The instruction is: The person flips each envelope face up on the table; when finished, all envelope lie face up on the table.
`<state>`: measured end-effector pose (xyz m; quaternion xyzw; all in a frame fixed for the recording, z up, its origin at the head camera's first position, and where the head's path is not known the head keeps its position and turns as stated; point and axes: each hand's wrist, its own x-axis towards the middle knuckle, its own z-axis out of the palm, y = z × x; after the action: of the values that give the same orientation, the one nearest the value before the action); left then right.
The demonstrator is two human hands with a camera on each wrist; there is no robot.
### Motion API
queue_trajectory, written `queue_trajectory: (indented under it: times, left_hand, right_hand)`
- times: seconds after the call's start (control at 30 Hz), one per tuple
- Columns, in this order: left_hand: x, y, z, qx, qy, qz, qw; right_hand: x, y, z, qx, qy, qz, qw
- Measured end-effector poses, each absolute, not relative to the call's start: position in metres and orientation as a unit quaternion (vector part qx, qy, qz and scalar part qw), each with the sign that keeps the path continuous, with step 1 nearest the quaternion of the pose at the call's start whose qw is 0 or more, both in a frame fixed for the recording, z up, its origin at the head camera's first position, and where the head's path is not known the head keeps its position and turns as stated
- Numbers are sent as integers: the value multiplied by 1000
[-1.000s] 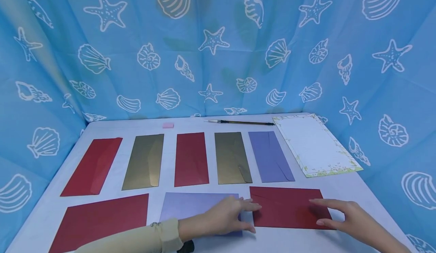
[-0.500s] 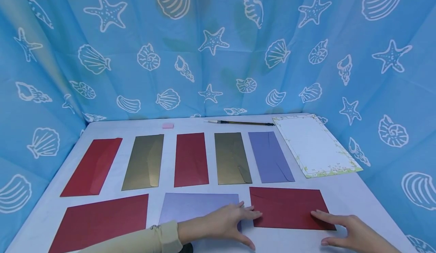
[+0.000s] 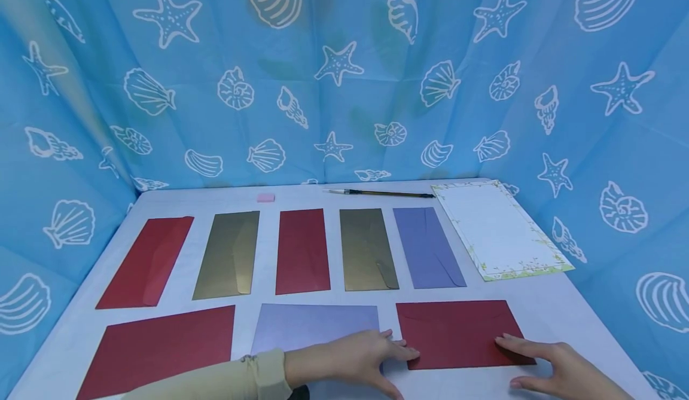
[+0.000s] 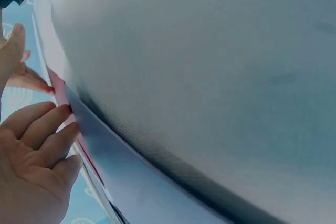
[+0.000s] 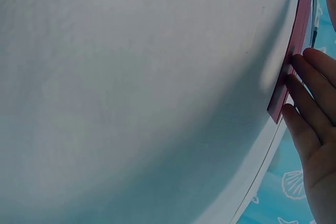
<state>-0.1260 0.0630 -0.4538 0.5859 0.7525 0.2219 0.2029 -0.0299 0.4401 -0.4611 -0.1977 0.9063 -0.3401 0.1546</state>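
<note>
A dark red envelope (image 3: 457, 328) lies lengthwise at the front right of the table, flap side up. My left hand (image 3: 363, 355) reaches over a lavender envelope (image 3: 314, 325), and its outstretched fingertips rest on the red envelope's near left corner. At the opposite end, my right hand (image 3: 560, 367) touches the red envelope's right part with straight fingers, thumb spread apart. In the right wrist view, extended fingers (image 5: 310, 90) meet the edge of the red envelope (image 5: 291, 51). The left wrist view shows relaxed fingers (image 4: 50, 129) beside the lavender envelope (image 4: 131, 177). My left forearm hides the lavender envelope's lower part.
Behind stand two gold envelopes (image 3: 226, 255) (image 3: 366, 250), two red envelopes (image 3: 145, 262) (image 3: 302, 252) and a purple envelope (image 3: 427, 247) in a row. Another red envelope (image 3: 167, 346) lies front left. A brush (image 3: 387, 194), pink eraser-like block (image 3: 266, 198) and bordered paper (image 3: 500, 229) are at the back.
The front right red envelope has shifted slightly toward me, its left end more, so it has turned a little. My left fingertips moved with it; my right hand dropped slightly nearer.
</note>
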Motion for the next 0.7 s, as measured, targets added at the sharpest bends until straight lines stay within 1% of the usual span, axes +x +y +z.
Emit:
queue_trajectory:
  times: [0.1,0.27,0.5,0.6,0.7]
  left_hand:
    - [-124,63,-453,590,750,215,210]
    - [-122,59,-452,595,747,214,205]
    - [-113,48,-451,581,745,248,214]
    - [-106,40,-446,564,745,279,222]
    - [-101,35,-441,553,743,303,224]
  right_hand:
    - [-29,440,-461,-179,914,-325,163]
    - [-29,437,-460,-154,926,-299,171]
    - [-25,433,-456,-130,914,-339,182]
    - [-23,428,-453,-112,907,-364,182]
    - [-23,419,-450,-110,910,-367,160]
